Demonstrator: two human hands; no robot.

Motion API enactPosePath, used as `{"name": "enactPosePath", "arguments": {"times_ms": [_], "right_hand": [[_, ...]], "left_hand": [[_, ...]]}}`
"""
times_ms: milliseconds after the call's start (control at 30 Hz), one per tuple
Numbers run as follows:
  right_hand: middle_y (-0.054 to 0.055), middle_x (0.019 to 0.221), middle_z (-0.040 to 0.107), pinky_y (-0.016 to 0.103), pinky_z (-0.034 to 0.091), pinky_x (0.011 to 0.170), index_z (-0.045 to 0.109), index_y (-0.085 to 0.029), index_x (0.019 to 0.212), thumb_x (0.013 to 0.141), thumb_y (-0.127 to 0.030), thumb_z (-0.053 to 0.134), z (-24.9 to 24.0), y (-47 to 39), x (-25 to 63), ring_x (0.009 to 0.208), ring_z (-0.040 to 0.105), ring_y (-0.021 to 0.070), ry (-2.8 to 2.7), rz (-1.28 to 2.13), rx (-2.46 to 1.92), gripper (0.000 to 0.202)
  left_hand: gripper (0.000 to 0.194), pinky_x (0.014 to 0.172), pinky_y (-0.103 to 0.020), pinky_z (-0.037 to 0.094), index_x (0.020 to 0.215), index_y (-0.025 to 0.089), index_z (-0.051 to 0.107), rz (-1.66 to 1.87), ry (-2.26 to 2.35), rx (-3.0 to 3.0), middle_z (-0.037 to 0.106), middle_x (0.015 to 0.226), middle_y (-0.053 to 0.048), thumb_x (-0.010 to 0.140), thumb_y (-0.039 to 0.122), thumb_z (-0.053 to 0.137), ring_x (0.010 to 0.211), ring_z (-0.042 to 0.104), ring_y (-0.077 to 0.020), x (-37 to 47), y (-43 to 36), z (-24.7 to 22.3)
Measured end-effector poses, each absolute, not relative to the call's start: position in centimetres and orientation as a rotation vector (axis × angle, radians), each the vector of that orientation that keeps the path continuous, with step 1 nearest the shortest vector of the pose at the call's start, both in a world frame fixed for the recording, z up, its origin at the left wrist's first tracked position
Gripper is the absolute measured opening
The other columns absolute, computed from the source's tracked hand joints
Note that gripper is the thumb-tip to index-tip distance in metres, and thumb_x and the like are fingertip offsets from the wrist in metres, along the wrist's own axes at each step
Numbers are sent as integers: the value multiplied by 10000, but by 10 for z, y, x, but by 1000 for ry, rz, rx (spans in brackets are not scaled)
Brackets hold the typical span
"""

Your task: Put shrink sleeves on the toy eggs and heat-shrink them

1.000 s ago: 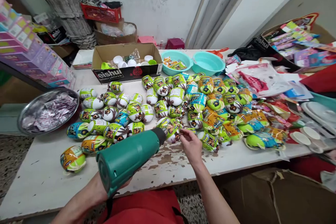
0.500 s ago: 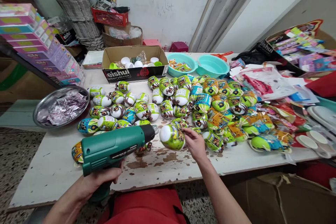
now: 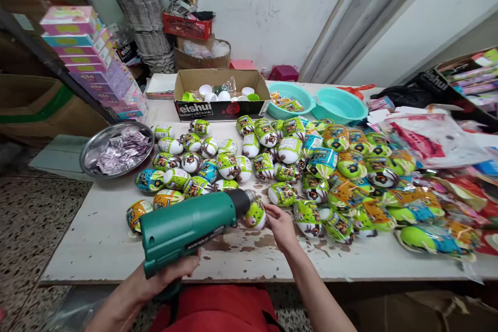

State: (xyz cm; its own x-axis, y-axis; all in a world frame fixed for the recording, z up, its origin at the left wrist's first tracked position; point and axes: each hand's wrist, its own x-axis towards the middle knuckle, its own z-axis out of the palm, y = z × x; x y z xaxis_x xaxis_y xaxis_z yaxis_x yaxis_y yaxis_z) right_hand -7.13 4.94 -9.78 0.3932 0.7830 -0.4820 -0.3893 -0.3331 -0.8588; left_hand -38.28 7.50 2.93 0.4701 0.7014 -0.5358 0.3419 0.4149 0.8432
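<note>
A green heat gun (image 3: pixel 190 225) with a black nozzle is gripped by the handle in my left hand (image 3: pixel 177 270). Its tip points right, over the near edge of a green-and-white wrapped egg (image 3: pixel 256 215). The fingers of my right hand (image 3: pixel 280 225) pinch that egg at its right side, just above the white table (image 3: pixel 249 259). Several other wrapped eggs (image 3: pixel 227 165), green, white, blue and orange, lie in a wide spread behind and on both sides of my hands.
A metal bowl of small sachets (image 3: pixel 123 153) sits at the left by stacked pink and purple boxes (image 3: pixel 97 62). An open carton (image 3: pixel 221 111) and two turquoise basins (image 3: pixel 340 105) stand at the back. Plastic packaging (image 3: pixel 436 137) lies at the right.
The view has swung left, so the scene sits further right. The egg in my right hand has turned, and the nozzle now overlaps it instead of being just left of it.
</note>
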Motion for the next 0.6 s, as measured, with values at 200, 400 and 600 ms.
{"name": "enactPosePath", "arguments": {"times_ms": [200, 400, 600], "right_hand": [[73, 836, 734, 337, 574, 597, 690, -165, 886, 540, -283, 792, -82, 94, -78, 695, 692, 225, -484, 1092, -1480, 380], [68, 910, 718, 389, 550, 826, 681, -173, 909, 697, -250, 628, -90, 161, -138, 826, 678, 206, -848, 861, -1468, 232], [98, 1099, 632, 335, 541, 826, 637, -181, 1072, 807, -314, 579, -95, 159, -135, 961, 622, 206, -1024, 595, -1508, 303]], "left_hand": [[272, 643, -297, 516, 787, 190, 695, 428, 1326, 1138, 681, 700, -29, 679, 438, 706, 644, 599, -194, -416, 72, 13], [249, 592, -296, 506, 726, 185, 661, 571, 1437, 1218, 639, 594, -14, 684, 429, 687, 573, 593, -185, -410, 102, 16], [214, 579, -285, 486, 755, 183, 644, 607, 1438, 1253, 628, 586, 0, 708, 388, 683, 560, 570, -162, -399, 127, 8]]}}
